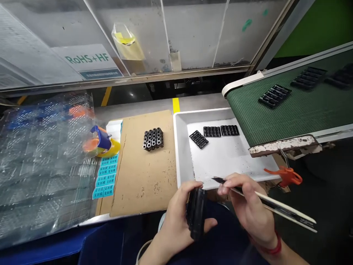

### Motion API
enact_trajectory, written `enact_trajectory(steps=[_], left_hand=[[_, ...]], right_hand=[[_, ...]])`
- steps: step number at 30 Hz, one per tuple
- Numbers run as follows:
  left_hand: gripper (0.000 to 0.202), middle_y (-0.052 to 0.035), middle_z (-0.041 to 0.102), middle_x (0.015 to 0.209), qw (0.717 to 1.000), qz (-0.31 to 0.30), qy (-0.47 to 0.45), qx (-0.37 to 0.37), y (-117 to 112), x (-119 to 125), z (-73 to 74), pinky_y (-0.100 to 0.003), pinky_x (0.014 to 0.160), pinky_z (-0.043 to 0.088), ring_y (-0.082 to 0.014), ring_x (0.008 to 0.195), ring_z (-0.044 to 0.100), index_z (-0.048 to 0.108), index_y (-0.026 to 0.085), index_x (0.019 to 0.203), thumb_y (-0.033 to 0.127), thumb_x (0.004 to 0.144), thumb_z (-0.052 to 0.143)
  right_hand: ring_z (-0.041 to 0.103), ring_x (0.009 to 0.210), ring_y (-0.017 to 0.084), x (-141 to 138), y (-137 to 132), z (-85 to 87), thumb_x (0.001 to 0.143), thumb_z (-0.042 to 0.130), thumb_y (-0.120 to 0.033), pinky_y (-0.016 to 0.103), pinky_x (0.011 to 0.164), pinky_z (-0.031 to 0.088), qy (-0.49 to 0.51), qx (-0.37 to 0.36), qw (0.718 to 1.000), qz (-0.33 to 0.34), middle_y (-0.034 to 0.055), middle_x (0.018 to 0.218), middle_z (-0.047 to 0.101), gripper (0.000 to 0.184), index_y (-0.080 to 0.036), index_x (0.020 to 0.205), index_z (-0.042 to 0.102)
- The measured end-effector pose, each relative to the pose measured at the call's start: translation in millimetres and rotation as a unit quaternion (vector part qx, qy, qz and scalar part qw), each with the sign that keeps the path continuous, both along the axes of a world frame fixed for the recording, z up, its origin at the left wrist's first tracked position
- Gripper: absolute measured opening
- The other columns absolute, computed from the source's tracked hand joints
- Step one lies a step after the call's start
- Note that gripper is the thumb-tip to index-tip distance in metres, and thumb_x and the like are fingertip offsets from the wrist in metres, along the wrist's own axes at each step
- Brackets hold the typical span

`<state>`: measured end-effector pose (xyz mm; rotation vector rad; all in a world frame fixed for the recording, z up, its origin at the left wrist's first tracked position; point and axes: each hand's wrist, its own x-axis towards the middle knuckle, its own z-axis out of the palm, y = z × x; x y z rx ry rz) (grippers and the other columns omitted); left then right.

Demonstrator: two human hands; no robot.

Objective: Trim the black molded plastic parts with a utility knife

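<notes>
My left hand (176, 217) is closed around a black plastic part (196, 213), held upright over my lap. Just to its right, my right hand (248, 206) pinches a long thin tool (275, 206) with a dark tip that points left toward the part. Both hands hover at the near edge of a white tray (182, 154), which holds three flat black ribbed parts (212, 131). A stack of small black ring-shaped pieces (153, 139) sits on a cardboard sheet (143, 176) left of the tray.
A green conveyor belt (298, 110) on the right carries more black parts (274, 95). Clear plastic blister trays (41, 165) fill the left side. Blue labels (106, 176), an orange and blue tape dispenser (102, 145) and an orange clamp (286, 176) lie nearby.
</notes>
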<state>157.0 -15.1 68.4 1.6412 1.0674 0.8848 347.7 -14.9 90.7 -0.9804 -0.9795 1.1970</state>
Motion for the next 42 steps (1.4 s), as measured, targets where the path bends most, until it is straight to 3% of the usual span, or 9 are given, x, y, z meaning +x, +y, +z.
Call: enact_trajectory(steps=[3, 17, 22, 24, 26, 28, 32, 37, 42], left_hand=[[0.064, -0.0068, 0.065, 0.126, 1.000, -0.002, 0.015, 0.026, -2.3, 1.8, 4.6, -0.036, 0.091, 0.058, -0.0255, 0.114, 0.067, 0.047, 0.033, 0.130, 0.033, 0.077, 0.084], [0.057, 0.0025, 0.067, 0.102, 0.999, -0.037, 0.003, -0.020, -0.3, 14.2, 24.5, -0.025, 0.076, 0.058, -0.0147, 0.084, 0.068, 0.053, 0.031, 0.117, 0.038, 0.073, 0.088], [0.063, -0.0032, 0.067, 0.113, 0.998, -0.033, -0.034, -0.030, 0.5, 13.0, 19.3, -0.031, 0.091, 0.057, -0.0218, 0.105, 0.068, 0.059, 0.029, 0.122, 0.031, 0.068, 0.091], [0.062, -0.0062, 0.068, 0.121, 0.989, -0.014, -0.106, -0.103, -0.9, 11.2, 13.7, -0.036, 0.100, 0.055, -0.0255, 0.115, 0.066, 0.062, 0.028, 0.126, 0.033, 0.071, 0.089], [0.058, -0.0066, 0.073, 0.117, 0.944, 0.005, -0.228, -0.238, -3.2, 9.3, 7.2, -0.035, 0.100, 0.055, -0.0236, 0.111, 0.070, 0.061, 0.029, 0.133, 0.038, 0.080, 0.082], [0.055, -0.0044, 0.078, 0.101, 0.863, 0.011, -0.364, -0.350, -5.3, 8.1, 1.2, -0.029, 0.089, 0.059, -0.0190, 0.095, 0.075, 0.059, 0.029, 0.136, 0.044, 0.086, 0.076], [0.047, 0.0023, 0.069, 0.072, 0.741, -0.016, -0.504, -0.444, -8.2, 10.7, -7.3, -0.014, 0.054, 0.054, -0.0083, 0.057, 0.067, 0.065, 0.026, 0.125, 0.052, 0.087, 0.072], [0.050, 0.0041, 0.062, 0.066, 0.690, -0.065, -0.506, -0.513, -18.7, 18.5, -17.4, -0.012, 0.040, 0.045, -0.0058, 0.040, 0.056, 0.062, 0.020, 0.116, 0.062, 0.090, 0.063], [0.050, 0.0007, 0.067, 0.072, 0.659, -0.046, -0.494, -0.565, -33.4, 20.7, -23.0, -0.013, 0.038, 0.045, -0.0075, 0.039, 0.059, 0.059, 0.018, 0.111, 0.061, 0.087, 0.068]], right_hand=[[0.074, 0.088, 0.016, -4.5, -6.2, 8.3, 0.100, 0.060, -0.041, 0.027, 0.089, 0.060, 0.031, -0.038, 0.997, 0.062, 0.0002, 0.091, 0.079, 0.023, -0.034, 0.118, 0.073], [0.071, 0.073, 0.016, -3.7, -18.0, 16.4, 0.096, 0.067, -0.030, 0.033, 0.087, 0.064, 0.034, -0.048, 0.998, 0.037, -0.0008, 0.074, 0.072, 0.006, -0.032, 0.096, 0.072], [0.071, 0.078, 0.015, -2.4, -17.2, 15.9, 0.098, 0.064, -0.026, 0.039, 0.100, 0.059, 0.053, -0.060, 0.995, 0.058, -0.0016, 0.077, 0.072, 0.008, -0.030, 0.099, 0.071], [0.071, 0.077, 0.014, -1.5, -14.3, 17.5, 0.098, 0.064, -0.024, 0.041, 0.106, 0.056, 0.076, -0.051, 0.995, 0.048, -0.0020, 0.077, 0.072, 0.009, -0.028, 0.098, 0.071], [0.071, 0.074, 0.012, -0.1, -9.6, 19.8, 0.096, 0.066, -0.024, 0.037, 0.109, 0.054, 0.104, -0.038, 0.993, 0.026, -0.0029, 0.075, 0.073, 0.008, -0.027, 0.096, 0.073], [0.071, 0.072, 0.009, 1.6, -5.2, 21.1, 0.094, 0.068, -0.023, 0.030, 0.108, 0.053, 0.128, -0.031, 0.991, 0.019, -0.0041, 0.073, 0.074, 0.006, -0.026, 0.094, 0.074], [0.069, 0.070, 0.009, 1.4, -5.1, 15.9, 0.095, 0.067, -0.023, 0.034, 0.113, 0.049, 0.137, -0.031, 0.988, 0.065, -0.0048, 0.073, 0.074, 0.007, -0.026, 0.093, 0.073], [0.069, 0.074, 0.011, -5.7, -15.8, 5.0, 0.098, 0.063, -0.023, 0.047, 0.123, 0.037, 0.103, -0.017, 0.988, 0.115, -0.0051, 0.077, 0.074, 0.011, -0.028, 0.100, 0.072], [0.071, 0.071, 0.013, -7.5, -21.9, 5.7, 0.098, 0.062, -0.021, 0.052, 0.119, 0.040, 0.075, -0.010, 0.989, 0.125, -0.0040, 0.076, 0.073, 0.014, -0.029, 0.101, 0.073]])
